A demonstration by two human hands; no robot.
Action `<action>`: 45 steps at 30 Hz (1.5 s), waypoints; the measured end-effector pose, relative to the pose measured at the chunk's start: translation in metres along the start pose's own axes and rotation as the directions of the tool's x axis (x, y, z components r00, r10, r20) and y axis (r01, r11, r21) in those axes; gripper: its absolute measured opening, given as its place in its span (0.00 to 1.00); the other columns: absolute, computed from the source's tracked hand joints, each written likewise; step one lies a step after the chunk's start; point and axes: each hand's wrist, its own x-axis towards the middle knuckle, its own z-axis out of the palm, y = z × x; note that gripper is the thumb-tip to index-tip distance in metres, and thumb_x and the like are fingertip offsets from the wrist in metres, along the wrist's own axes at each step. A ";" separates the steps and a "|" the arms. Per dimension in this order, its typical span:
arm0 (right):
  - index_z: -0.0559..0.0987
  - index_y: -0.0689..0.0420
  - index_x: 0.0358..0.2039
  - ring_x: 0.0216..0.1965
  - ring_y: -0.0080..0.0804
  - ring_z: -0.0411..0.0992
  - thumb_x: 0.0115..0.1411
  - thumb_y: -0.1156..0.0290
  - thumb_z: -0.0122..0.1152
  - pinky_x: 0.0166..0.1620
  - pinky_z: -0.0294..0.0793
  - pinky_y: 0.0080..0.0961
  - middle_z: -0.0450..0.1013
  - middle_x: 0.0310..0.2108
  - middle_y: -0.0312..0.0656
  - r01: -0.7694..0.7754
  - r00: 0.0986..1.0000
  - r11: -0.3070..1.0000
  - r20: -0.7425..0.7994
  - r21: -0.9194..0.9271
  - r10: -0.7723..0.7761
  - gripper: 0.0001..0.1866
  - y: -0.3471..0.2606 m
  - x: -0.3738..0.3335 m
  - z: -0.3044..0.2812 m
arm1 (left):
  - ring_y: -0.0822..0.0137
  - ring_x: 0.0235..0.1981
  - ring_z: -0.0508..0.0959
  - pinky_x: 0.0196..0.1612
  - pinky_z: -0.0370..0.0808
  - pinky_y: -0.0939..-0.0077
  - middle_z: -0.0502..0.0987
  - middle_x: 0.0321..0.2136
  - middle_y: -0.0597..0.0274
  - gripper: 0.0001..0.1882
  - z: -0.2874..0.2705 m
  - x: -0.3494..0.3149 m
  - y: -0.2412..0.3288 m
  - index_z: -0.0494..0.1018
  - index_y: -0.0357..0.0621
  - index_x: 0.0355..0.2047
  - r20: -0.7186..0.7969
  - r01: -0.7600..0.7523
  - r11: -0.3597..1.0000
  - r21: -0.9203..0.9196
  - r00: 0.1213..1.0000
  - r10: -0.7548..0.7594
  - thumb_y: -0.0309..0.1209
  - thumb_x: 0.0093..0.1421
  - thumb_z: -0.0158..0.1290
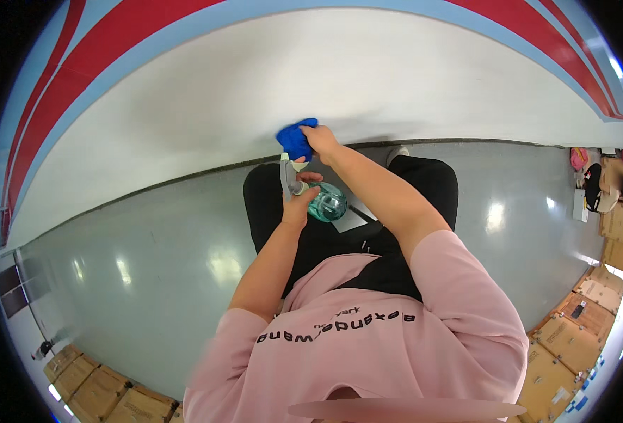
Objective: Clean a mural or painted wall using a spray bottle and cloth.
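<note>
My left hand (pixel 299 201) is closed round the neck of a spray bottle with a grey and pale green trigger head and a see-through green body (pixel 328 203). Its nozzle points toward the wall. Just beyond it, my right hand (pixel 320 140) grips a blue cloth (pixel 296 141) and holds it against the low part of the white wall (pixel 255 77). The cloth is bunched, and some of my right fingers are hidden behind it. The bottle's head sits close below the cloth; whether they touch I cannot tell.
Red and light blue bands (pixel 142 35) cross the upper wall. A dark strip (pixel 184 179) runs where the wall meets the shiny grey floor (pixel 149 247). Cardboard boxes (pixel 562 338) line the right and lower left edges. A person (pixel 611 183) is near the boxes at far right.
</note>
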 end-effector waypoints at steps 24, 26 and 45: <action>0.76 0.57 0.25 0.18 0.20 0.60 0.52 0.60 0.53 0.21 0.58 0.19 0.65 0.19 0.32 0.285 0.950 0.956 0.113 0.074 -0.292 0.12 -0.098 -0.087 -0.011 | 0.70 0.35 0.69 0.40 0.64 0.77 0.71 0.31 0.61 0.38 -0.005 -0.005 0.006 0.53 0.46 0.55 0.054 -0.035 0.999 0.011 0.998 0.035 0.17 0.41 0.50; 0.75 0.59 0.28 0.21 0.21 0.64 0.52 0.61 0.54 0.23 0.61 0.19 0.68 0.21 0.33 0.355 0.925 0.915 0.072 0.192 -0.374 0.13 -0.124 -0.105 -0.026 | 0.76 0.30 0.68 0.36 0.65 0.81 0.72 0.30 0.63 0.39 -0.005 -0.003 0.011 0.53 0.46 0.56 0.079 -0.057 0.997 0.054 0.996 0.052 0.16 0.41 0.51; 0.70 0.62 0.30 0.30 0.30 0.65 0.42 0.71 0.60 0.35 0.65 0.23 0.65 0.27 0.40 0.779 0.488 0.548 -0.253 -0.306 -0.835 0.14 -0.068 -0.120 -0.065 | 0.73 0.33 0.70 0.38 0.67 0.78 0.72 0.29 0.64 0.36 -0.019 0.000 -0.010 0.56 0.44 0.53 0.056 0.012 0.990 0.140 0.998 -0.020 0.16 0.40 0.52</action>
